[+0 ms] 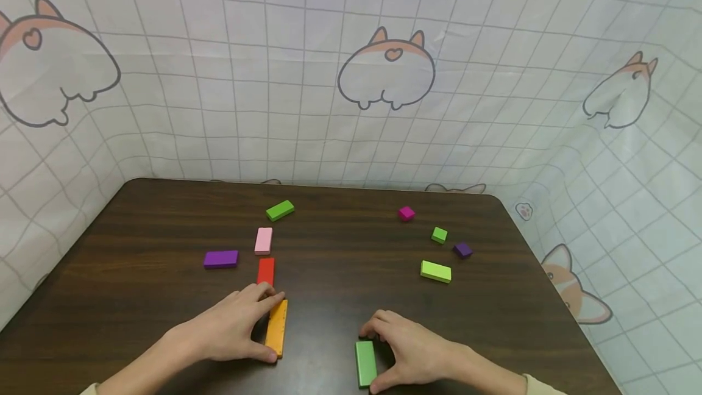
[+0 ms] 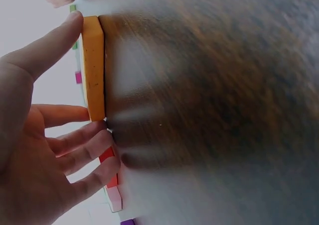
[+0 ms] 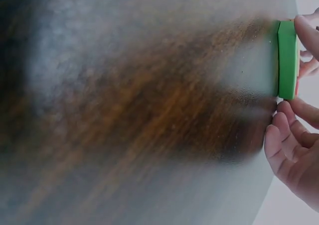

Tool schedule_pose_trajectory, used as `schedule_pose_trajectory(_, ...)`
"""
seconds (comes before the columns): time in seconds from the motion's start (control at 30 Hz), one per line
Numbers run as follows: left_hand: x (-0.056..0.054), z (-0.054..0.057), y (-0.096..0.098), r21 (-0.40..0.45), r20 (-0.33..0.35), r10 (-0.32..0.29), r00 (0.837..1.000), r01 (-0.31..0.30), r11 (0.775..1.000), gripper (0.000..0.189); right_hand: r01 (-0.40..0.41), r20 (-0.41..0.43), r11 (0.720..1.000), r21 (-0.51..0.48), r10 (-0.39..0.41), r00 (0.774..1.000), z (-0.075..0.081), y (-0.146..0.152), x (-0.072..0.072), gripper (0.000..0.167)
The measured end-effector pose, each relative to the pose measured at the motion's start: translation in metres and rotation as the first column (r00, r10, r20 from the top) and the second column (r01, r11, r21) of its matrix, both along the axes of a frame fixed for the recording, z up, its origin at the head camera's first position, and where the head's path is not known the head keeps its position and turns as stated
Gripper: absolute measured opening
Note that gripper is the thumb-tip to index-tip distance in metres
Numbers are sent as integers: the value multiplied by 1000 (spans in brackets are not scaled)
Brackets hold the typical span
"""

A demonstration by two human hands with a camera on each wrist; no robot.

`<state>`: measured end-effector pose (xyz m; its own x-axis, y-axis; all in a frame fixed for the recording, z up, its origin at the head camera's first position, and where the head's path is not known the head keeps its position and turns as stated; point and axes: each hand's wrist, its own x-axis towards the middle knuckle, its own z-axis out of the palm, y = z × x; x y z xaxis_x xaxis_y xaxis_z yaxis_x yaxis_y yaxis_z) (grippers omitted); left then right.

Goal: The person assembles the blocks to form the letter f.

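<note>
My left hand spans an orange block lengthwise, thumb at its near end and index finger at its far end. In the left wrist view the orange block lies on the table between thumb and index finger. Just beyond it is a red block, partly hidden by the fingers. My right hand holds a green block by its two ends, thumb near and index finger far. The right wrist view shows this green block at table level, the other fingers curled beside it.
Behind the red block lie a pink block, a purple block and a bright green block. At right are a lime block and small magenta, green and dark purple cubes. Patterned curtains border the dark table.
</note>
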<state>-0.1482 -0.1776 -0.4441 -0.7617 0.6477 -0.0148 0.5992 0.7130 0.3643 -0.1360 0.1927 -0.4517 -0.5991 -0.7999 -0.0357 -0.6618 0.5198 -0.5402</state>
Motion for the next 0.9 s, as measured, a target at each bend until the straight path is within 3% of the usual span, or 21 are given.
schedule_pose_trajectory(0.17,1,0,-1,7,-4,-9,1000,9,1000,100,-15,-22,1000,0,15,1000,0,0,1,64)
schedule_pose_trajectory(0.43,-2,2,0,-13,48,-12,999,13,1000,101,-20,-61,1000,10,20,998,0,0,3,55)
schedule_pose_trajectory(0.67,-5,3,4,-20,30,-17,999,18,1000,98,-22,-57,1000,17,23,998,7,-7,2,54)
schedule_pose_trajectory(0.9,-4,4,4,-38,65,-14,998,17,999,99,25,-96,999,25,-22,995,15,-23,2,53)
